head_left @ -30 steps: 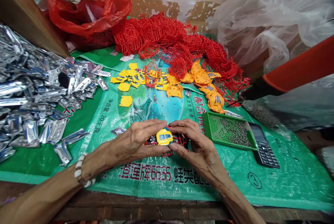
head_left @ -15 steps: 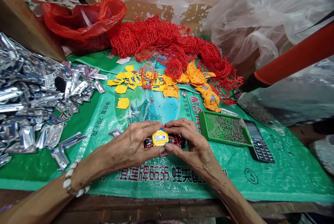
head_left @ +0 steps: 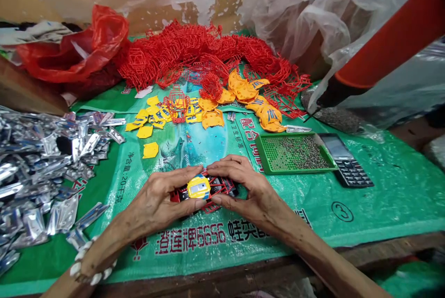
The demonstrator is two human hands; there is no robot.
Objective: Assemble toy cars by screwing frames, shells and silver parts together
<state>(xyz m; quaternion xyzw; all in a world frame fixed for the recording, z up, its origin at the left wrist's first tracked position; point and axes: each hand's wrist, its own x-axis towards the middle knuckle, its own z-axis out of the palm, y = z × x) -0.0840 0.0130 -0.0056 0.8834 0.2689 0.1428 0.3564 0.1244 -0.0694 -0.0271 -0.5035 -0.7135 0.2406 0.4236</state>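
Between my two hands lies a toy car body (head_left: 199,187) with a yellow and blue top panel and a red lattice frame over dark parts. My left hand (head_left: 167,192) wraps round its left end, thumb in front and fingers behind. At the right end, my right hand (head_left: 245,184) grips the red frame the same way. The palms hide parts of both ends and the underside. Beyond the hands, a single yellow panel (head_left: 150,150) lies apart from a cluster of yellow panels (head_left: 148,116).
Silver parts (head_left: 38,163) are heaped at left. Red lattice frames (head_left: 194,47) pile up at the back beside a red bag (head_left: 69,57). Orange shells (head_left: 269,117) lie in front. At right are a green tray (head_left: 262,152) of screws, a keypad phone (head_left: 354,173) and a hanging red-orange tool (head_left: 385,43).
The view has shifted and tilted, so the table's contents sit differently in the picture. Both hands keep hold of the toy car, which appears slightly further left.
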